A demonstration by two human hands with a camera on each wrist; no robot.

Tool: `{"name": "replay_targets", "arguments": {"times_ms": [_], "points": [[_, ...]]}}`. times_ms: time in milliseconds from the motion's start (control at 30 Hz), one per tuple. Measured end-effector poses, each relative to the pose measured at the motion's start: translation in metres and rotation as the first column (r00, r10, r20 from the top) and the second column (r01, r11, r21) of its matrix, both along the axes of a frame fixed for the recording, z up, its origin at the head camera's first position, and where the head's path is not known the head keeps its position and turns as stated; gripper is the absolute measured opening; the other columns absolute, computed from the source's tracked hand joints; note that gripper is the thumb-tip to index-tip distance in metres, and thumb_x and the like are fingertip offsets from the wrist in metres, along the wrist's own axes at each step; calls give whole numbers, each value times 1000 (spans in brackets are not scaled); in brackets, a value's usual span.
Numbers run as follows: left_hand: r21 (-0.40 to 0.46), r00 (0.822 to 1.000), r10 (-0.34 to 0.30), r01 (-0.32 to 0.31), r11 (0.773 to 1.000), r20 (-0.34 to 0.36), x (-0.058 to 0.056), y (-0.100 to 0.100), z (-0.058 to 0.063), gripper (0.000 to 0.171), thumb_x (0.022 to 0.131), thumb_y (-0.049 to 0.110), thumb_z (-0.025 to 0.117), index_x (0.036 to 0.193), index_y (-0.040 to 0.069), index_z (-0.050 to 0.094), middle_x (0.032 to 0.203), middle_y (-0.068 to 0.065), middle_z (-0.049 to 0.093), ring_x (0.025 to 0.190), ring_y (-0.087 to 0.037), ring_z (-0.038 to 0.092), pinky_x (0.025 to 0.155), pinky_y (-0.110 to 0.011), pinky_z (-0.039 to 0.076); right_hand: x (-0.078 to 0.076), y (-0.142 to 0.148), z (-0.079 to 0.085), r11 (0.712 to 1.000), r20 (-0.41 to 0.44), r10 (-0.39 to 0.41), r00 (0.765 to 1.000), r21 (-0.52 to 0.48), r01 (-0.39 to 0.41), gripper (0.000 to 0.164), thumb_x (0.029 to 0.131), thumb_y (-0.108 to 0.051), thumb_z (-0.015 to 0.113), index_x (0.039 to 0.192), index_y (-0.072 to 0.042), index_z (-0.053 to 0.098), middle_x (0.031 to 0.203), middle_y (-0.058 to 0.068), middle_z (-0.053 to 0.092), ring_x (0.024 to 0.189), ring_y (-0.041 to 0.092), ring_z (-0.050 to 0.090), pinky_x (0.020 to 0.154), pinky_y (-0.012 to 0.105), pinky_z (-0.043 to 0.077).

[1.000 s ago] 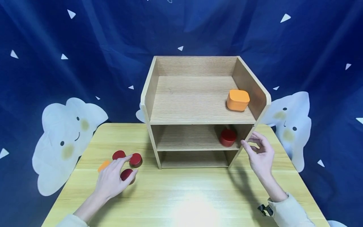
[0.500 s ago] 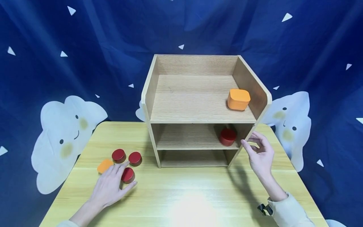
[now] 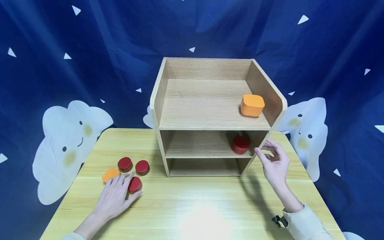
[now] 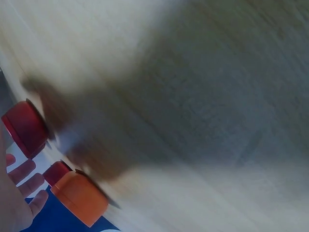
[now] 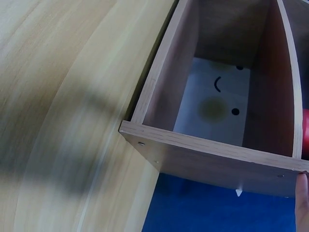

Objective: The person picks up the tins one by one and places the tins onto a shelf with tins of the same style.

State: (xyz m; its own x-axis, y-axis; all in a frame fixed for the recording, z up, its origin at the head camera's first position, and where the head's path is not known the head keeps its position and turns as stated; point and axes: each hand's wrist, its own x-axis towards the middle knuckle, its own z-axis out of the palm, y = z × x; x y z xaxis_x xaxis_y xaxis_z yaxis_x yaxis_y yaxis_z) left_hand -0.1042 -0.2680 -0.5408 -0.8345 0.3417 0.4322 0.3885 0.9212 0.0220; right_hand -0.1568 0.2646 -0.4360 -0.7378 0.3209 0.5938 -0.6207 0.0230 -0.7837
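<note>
My left hand (image 3: pixel 113 197) lies around the nearest of three round red lidded containers (image 3: pixel 135 185) on the table. Its fingers are on the far left side and its thumb reaches past the near side. In the left wrist view the fingers (image 4: pixel 30 184) are spread beside that red container (image 4: pixel 26 129). Just past my fingertips stand the two other red containers (image 3: pixel 125 164). An orange rounded box (image 3: pixel 110 174) sits left of them. My right hand (image 3: pixel 276 163) grips the right side panel of a wooden shelf unit (image 3: pixel 204 103), thumb at its front edge, fingers curled outside.
Another orange box (image 3: pixel 252 105) sits on the shelf unit's top, at the right. A red container (image 3: pixel 241 144) stands on the middle level, close to the right wall. Behind the wooden table (image 3: pixel 168 210) hangs a blue cloth (image 3: pixel 126 43) with clouds.
My left hand has come down among the containers, its fingers moving toward me from over the far red ones. Its thumb has drawn in slightly. The right hand stays at the panel.
</note>
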Motion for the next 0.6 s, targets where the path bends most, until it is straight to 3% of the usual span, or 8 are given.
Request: {"name": "replay_targets", "arguments": {"times_ms": [600], "points": [[-41, 998, -33, 31, 999, -49, -4, -3, -6, 66, 80, 49, 81, 126, 2, 70, 100, -15, 72, 94, -34, 63, 77, -42, 42, 0, 1, 0, 1000, -14, -2, 1000, 12, 2, 45, 79, 30, 67, 120, 10, 69, 102, -4, 76, 90, 4, 74, 70, 12, 58]]}}
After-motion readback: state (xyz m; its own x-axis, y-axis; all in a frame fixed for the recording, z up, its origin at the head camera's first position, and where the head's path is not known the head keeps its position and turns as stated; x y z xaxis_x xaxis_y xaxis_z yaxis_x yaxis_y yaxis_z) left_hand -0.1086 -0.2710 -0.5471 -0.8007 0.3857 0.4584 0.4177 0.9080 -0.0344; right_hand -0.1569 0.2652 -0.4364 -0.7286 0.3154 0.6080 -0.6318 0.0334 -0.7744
